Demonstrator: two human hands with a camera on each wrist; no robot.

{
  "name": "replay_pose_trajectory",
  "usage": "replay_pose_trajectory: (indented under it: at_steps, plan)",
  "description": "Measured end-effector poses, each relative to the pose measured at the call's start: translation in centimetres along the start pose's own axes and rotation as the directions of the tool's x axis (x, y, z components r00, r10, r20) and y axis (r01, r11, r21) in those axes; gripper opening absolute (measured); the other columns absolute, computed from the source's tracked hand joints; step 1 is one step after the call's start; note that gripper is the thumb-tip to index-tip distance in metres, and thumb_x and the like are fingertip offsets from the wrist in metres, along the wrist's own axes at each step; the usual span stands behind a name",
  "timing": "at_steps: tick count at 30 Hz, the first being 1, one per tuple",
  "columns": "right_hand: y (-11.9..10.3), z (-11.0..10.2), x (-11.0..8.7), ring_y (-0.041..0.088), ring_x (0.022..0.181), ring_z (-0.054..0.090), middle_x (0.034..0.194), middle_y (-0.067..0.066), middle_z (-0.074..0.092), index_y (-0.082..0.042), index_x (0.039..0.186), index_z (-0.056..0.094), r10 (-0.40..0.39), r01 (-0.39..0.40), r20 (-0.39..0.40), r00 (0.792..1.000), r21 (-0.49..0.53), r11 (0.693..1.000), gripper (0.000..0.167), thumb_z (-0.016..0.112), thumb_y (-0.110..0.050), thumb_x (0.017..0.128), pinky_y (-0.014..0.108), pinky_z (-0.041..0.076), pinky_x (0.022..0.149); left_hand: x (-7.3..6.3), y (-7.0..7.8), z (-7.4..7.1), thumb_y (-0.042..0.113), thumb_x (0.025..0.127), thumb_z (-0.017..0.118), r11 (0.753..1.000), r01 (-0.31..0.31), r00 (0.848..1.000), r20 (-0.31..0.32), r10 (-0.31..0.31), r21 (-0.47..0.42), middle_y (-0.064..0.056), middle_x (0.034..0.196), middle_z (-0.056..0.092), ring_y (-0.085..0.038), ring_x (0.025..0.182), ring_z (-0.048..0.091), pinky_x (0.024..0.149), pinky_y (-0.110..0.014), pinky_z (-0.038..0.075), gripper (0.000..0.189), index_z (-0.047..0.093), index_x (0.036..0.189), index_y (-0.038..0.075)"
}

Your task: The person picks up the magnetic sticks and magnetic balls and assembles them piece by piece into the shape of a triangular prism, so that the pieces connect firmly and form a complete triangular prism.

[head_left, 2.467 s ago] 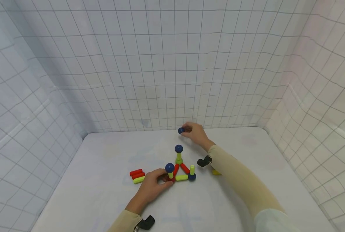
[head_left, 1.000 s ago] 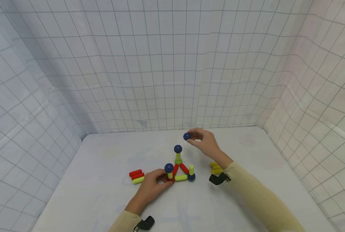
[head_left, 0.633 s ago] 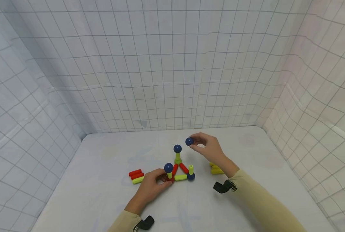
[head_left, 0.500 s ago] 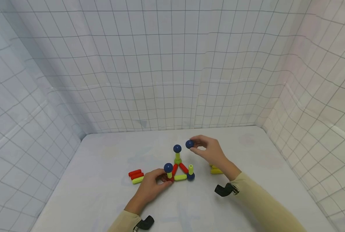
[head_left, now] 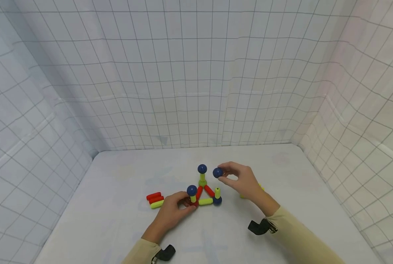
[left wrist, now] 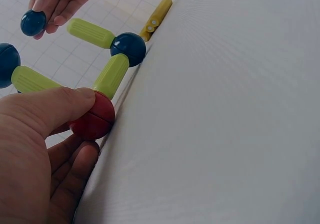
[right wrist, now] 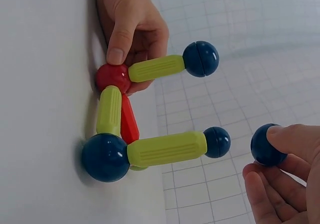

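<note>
A frame of magnetic sticks and balls stands on the table: a flat triangle with upright yellow-green sticks (head_left: 217, 193) at its corners. My left hand (head_left: 173, 212) grips the red ball (right wrist: 113, 78) at the left corner; a blue ball (head_left: 192, 190) tops that corner's stick. The back corner has a green ball (head_left: 202, 183) below and another blue ball (head_left: 202, 168) on top. At the right corner, a blue ball (right wrist: 105, 157) forms the base and the upright stick's top is bare. My right hand (head_left: 244, 179) pinches a loose blue ball (right wrist: 268, 144) in the air, apart from the frame.
Two red sticks (head_left: 155, 197) and a yellow-green stick (head_left: 157, 204) lie left of my left hand. Yellow sticks (left wrist: 159, 17) lie to the right, partly hidden by my right hand in the head view. Grid-patterned cloth walls (head_left: 196, 91) enclose the table (head_left: 117, 176).
My right hand has carried the blue ball from the back of the table toward me and slightly right, near the right corner's stick. My left hand stays on the red ball.
</note>
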State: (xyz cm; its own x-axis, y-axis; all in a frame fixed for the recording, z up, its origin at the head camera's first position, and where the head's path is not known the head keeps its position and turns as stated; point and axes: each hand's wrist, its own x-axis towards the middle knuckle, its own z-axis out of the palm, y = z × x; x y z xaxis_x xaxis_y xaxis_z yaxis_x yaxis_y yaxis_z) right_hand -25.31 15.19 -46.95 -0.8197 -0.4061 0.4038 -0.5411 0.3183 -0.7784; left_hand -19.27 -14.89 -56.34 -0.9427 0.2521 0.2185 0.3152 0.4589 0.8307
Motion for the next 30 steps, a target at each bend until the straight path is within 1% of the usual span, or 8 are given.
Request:
replay_pose_trajectory:
  at_steps: [2, 4, 8, 11, 19, 25, 30]
  plan:
    - [0.0, 0.0, -0.3, 0.016, 0.096, 0.073, 0.113, -0.003, 0.078, -0.011, 0.126, 0.076, 0.001, -0.001, -0.003, 1.0, 0.003, 1.0, 0.034, 0.087, -0.007, 0.094, 0.044, 0.06, 0.096, 0.0, 0.1, 0.0, 0.022, 0.094, 0.088, 1.0, -0.001, 1.0, 0.001, 0.001, 0.002, 0.016, 0.098, 0.07, -0.01, 0.091, 0.067, 0.087, -0.031, 0.059, 0.023, 0.077, 0.114, 0.023]
    - [0.1, 0.1, -0.6, 0.016, 0.096, 0.073, 0.113, -0.004, 0.078, -0.012, 0.126, 0.076, 0.007, -0.007, -0.005, 1.0, 0.003, 1.0, 0.034, 0.087, -0.009, 0.094, 0.047, 0.06, 0.096, 0.1, 0.2, -0.1, 0.022, 0.094, 0.088, 1.0, 0.001, 1.0, 0.004, -0.001, 0.002, 0.015, 0.098, 0.07, -0.01, 0.091, 0.067, 0.087, -0.031, 0.059, 0.022, 0.077, 0.113, 0.023]
    - [0.5, 0.4, -1.5, 0.013, 0.097, 0.072, 0.114, -0.007, 0.078, -0.015, 0.128, 0.077, 0.043, -0.043, -0.002, 0.999, -0.014, 0.999, 0.034, 0.087, -0.012, 0.095, 0.054, 0.06, 0.096, 0.1, 0.2, -0.1, 0.023, 0.094, 0.088, 1.0, 0.008, 1.0, 0.009, -0.008, 0.006, 0.016, 0.098, 0.07, -0.01, 0.092, 0.067, 0.088, -0.031, 0.059, 0.023, 0.077, 0.114, 0.023]
    - [0.9, 0.7, -2.0, 0.012, 0.097, 0.072, 0.114, -0.008, 0.077, -0.017, 0.128, 0.077, 0.058, -0.057, 0.005, 0.998, -0.025, 0.998, 0.034, 0.087, -0.014, 0.095, 0.055, 0.06, 0.095, 0.1, 0.2, 0.0, 0.023, 0.094, 0.088, 1.0, 0.01, 1.0, 0.009, -0.01, 0.005, 0.016, 0.098, 0.07, -0.01, 0.092, 0.067, 0.088, -0.031, 0.058, 0.024, 0.077, 0.115, 0.023]
    - [0.8, 1.3, -2.9, 0.011, 0.097, 0.071, 0.115, -0.01, 0.077, -0.017, 0.128, 0.077, 0.021, -0.021, 0.008, 1.0, -0.047, 0.999, 0.035, 0.087, -0.011, 0.094, 0.046, 0.06, 0.096, 0.0, 0.2, 0.0, 0.022, 0.094, 0.089, 1.0, 0.01, 1.0, 0.002, -0.01, 0.0, 0.016, 0.097, 0.07, -0.011, 0.092, 0.066, 0.088, -0.031, 0.058, 0.024, 0.077, 0.115, 0.024]
    - [1.1, 1.8, -3.4, 0.011, 0.097, 0.071, 0.117, -0.009, 0.076, -0.016, 0.128, 0.077, 0.014, -0.014, 0.008, 1.0, -0.055, 0.998, 0.035, 0.088, -0.013, 0.094, 0.044, 0.06, 0.097, 0.0, 0.3, 0.0, 0.022, 0.094, 0.088, 1.0, 0.016, 1.0, 0.006, -0.016, 0.005, 0.016, 0.098, 0.07, -0.011, 0.092, 0.066, 0.088, -0.031, 0.058, 0.024, 0.077, 0.115, 0.023]
    - [1.5, 2.1, -3.6, 0.011, 0.097, 0.071, 0.118, -0.008, 0.076, -0.016, 0.128, 0.076, 0.003, -0.003, 0.002, 1.0, -0.054, 0.999, 0.037, 0.088, -0.011, 0.093, 0.043, 0.06, 0.097, -0.1, 0.2, 0.0, 0.023, 0.094, 0.088, 1.0, 0.014, 1.0, 0.003, -0.014, 0.009, 0.016, 0.097, 0.069, -0.011, 0.092, 0.066, 0.088, -0.031, 0.058, 0.024, 0.077, 0.116, 0.024]
